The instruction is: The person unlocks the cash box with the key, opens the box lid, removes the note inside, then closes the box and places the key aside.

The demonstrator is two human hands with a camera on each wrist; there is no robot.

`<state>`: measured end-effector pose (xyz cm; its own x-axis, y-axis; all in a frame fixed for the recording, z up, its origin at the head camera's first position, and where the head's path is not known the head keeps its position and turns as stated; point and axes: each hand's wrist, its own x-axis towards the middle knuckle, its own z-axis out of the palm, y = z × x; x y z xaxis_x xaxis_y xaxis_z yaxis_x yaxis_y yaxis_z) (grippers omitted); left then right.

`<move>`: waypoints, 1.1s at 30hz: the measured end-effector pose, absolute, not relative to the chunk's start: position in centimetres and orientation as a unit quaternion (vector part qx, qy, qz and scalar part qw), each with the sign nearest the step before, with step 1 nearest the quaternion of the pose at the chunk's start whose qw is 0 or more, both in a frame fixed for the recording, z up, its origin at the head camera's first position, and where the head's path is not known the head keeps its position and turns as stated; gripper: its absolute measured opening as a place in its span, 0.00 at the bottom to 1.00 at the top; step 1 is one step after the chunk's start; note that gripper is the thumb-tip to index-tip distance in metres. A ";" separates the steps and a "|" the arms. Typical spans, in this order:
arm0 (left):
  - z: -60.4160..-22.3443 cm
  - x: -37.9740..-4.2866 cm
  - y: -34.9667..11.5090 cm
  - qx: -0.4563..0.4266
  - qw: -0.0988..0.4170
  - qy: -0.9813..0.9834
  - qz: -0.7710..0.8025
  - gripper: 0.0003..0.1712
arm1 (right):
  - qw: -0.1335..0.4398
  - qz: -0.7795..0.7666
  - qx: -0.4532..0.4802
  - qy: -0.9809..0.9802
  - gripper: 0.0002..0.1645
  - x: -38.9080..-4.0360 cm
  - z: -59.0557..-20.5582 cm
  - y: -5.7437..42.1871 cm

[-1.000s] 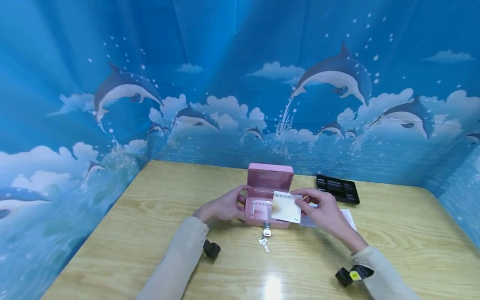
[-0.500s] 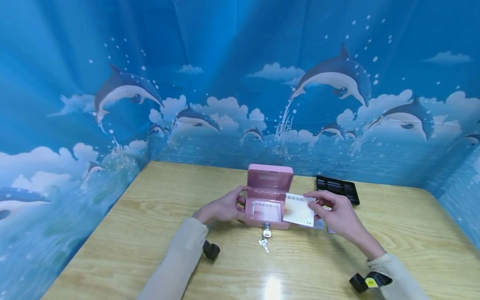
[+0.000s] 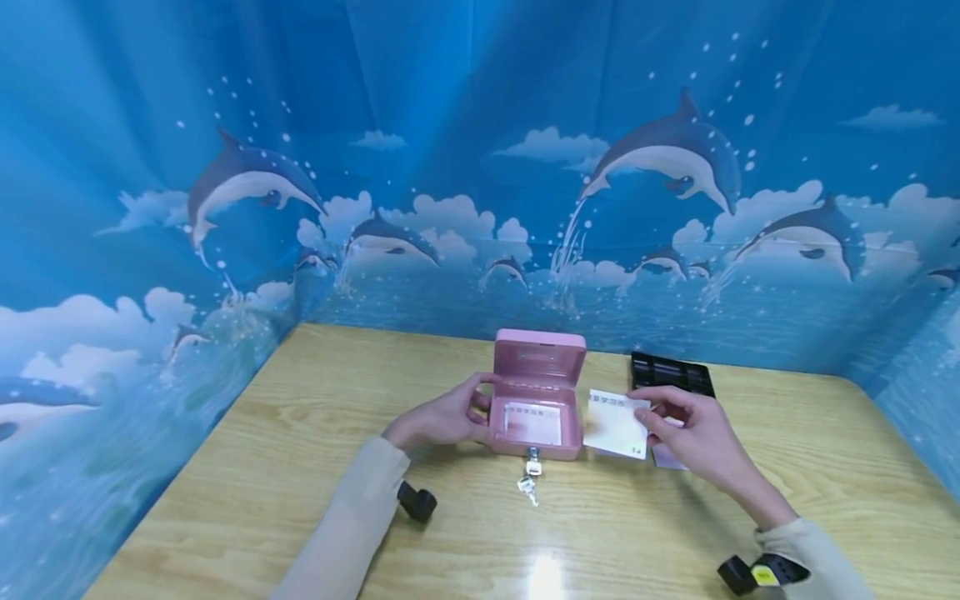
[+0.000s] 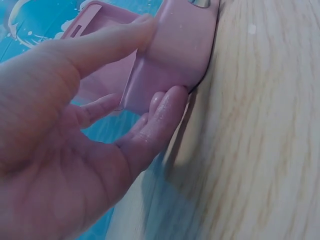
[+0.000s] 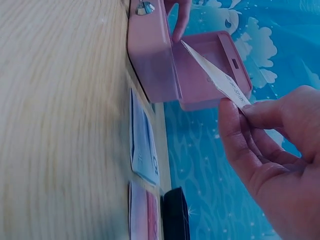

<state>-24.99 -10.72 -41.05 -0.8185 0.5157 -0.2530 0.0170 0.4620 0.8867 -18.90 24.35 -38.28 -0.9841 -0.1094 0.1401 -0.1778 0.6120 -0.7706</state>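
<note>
A pink cash box [image 3: 536, 450] stands on the table with its lid raised, and a pale printed banknote [image 3: 534, 423] lies inside. My left hand [image 3: 444, 414] holds the box at its left side; in the left wrist view the thumb lies over the rim and fingertips press the side wall. My right hand [image 3: 693, 429] pinches a pale banknote [image 3: 617, 423] between thumb and fingers, in the air just right of the box. Seen from the right wrist, this banknote [image 5: 212, 75] is tilted. Keys [image 3: 528, 483] hang from the lock at the box's front.
A bluish folded banknote [image 5: 142, 142] and a reddish one [image 5: 143, 210] lie on the table under my right hand. Behind them sits a black compartment tray [image 3: 671, 372], partly hidden. A dolphin-printed curtain [image 3: 450, 208] borders the table's back and sides.
My right hand has moved right with the banknote, from over the box to beside it, uncovering the banknote inside. My left hand stays on the box.
</note>
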 end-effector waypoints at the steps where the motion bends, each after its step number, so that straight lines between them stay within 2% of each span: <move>1: -41.1 -25.0 -10.8 0.161 0.255 0.813 0.498 0.54 | 0.038 0.432 0.078 -0.898 0.18 -18.9 -38.2 24.5; 18: -41.4 -25.0 -11.3 0.164 0.274 0.787 0.528 0.46 | 0.040 0.418 0.059 -0.906 0.20 -18.1 -37.9 27.8; 33: -41.2 -25.0 -11.1 0.159 0.283 0.778 0.537 0.49 | 0.051 0.400 0.033 -0.914 0.21 -17.8 -38.6 30.4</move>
<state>-24.98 -11.09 -41.24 -0.7890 0.5523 -0.2691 -0.0561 0.3715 0.9267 -17.83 30.36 -38.62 -0.9927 -0.0202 0.1191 -0.1012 0.6775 -0.7286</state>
